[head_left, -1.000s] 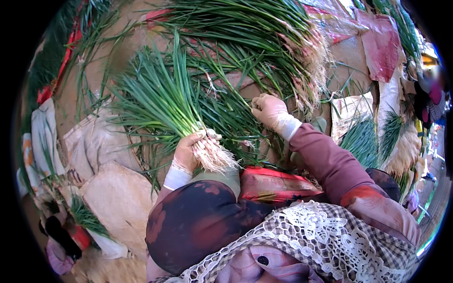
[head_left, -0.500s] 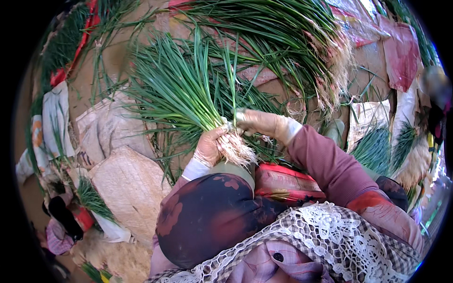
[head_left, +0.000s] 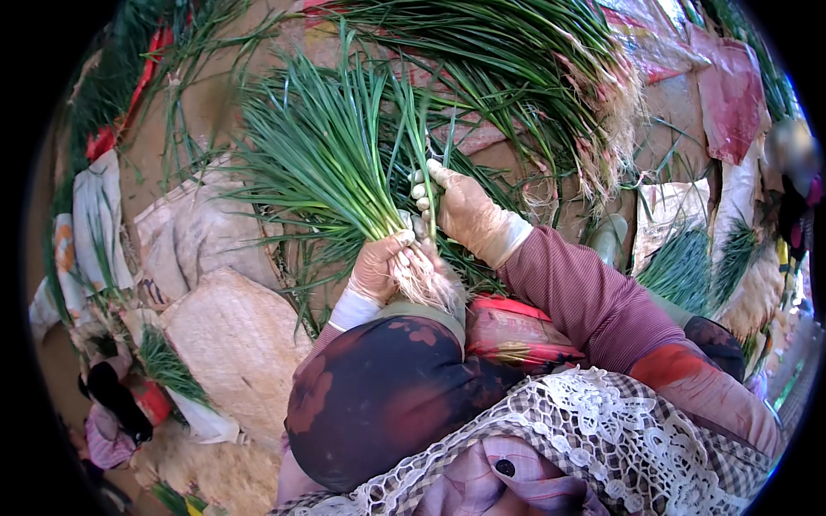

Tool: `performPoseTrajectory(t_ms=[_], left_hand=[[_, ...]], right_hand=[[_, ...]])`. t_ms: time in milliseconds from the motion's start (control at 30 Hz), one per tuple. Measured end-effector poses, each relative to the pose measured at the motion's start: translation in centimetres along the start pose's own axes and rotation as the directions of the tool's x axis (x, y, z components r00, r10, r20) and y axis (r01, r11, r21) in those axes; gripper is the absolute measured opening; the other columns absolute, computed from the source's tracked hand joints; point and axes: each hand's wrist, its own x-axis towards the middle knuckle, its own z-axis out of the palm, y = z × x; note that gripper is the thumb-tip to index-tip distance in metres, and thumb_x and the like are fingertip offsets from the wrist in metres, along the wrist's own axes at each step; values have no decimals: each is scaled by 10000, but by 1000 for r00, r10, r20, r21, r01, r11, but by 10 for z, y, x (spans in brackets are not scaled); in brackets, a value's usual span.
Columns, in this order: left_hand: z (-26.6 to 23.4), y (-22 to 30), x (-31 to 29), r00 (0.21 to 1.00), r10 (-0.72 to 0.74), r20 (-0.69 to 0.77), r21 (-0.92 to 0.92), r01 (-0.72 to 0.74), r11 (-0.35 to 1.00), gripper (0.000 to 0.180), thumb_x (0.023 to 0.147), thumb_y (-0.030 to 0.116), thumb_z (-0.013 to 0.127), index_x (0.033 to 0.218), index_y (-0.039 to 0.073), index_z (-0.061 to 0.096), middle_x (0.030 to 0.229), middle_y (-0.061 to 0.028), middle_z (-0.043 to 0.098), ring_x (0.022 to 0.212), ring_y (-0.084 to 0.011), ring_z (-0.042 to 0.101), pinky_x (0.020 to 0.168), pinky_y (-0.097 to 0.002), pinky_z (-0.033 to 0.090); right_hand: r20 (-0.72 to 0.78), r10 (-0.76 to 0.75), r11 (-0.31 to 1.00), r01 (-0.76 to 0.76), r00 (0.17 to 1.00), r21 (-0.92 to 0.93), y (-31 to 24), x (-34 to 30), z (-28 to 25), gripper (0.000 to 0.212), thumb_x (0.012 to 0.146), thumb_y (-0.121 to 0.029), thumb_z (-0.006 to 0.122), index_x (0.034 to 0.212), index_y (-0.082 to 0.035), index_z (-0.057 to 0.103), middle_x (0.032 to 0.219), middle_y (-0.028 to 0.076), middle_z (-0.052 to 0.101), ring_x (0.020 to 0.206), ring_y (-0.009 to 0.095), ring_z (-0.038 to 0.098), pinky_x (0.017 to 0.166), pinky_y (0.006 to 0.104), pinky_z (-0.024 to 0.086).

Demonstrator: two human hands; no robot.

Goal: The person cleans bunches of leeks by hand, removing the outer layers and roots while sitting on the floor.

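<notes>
A bunch of green onions (head_left: 348, 176) is gripped near its white root ends by my gloved left hand (head_left: 376, 267), above my left knee. Its green leaves fan out toward the far left, and the pale roots hang at the near right. Just right of the bunch, my gloved right hand (head_left: 465, 211) has its fingers curled around a single green onion stalk (head_left: 423, 142), held nearly upright. The lower end of that stalk is close to the bunch's roots. Both hands wear thin pale gloves with white cuffs.
A large pile of green onions (head_left: 516, 69) lies beyond my hands, roots to the right. Pale woven sacks (head_left: 237, 344) spread at the left. A red package (head_left: 520, 331) sits between my legs. More green onions (head_left: 680, 271) lie at the right. Another person (head_left: 116, 413) is at the lower left.
My right hand has risen slightly away from the bunch's root end and turned, its fingers now showing curled on the stalk. My left hand keeps the bunch in nearly the same place.
</notes>
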Motion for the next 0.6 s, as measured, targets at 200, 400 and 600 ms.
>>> performPoseTrajectory(t_ms=[200,400,600], left_hand=[[17,5,1,992,-122,-21,39,123,992,246,746,38,499,981,-34,479,791,-179,581,680,-242,590,614,-347,503],[4,0,8,994,-80,-74,55,84,995,175,758,58,488,879,-67,505,736,-201,576,636,-263,584,607,-346,500],[-6,-1,8,988,-119,-100,36,123,992,200,783,102,445,800,-84,517,689,-205,572,612,-269,581,597,-346,497]], right_hand=[[-83,-567,695,422,819,-582,6,14,1,253,861,-232,402,830,3,491,629,51,492,555,165,466,544,307,401],[61,-751,358,483,657,-799,17,31,8,384,831,-262,470,1066,42,482,1019,209,529,954,323,506,837,303,379],[215,-630,133,376,746,-917,10,21,21,363,832,-283,454,1050,5,494,966,211,545,908,335,520,790,340,404]])
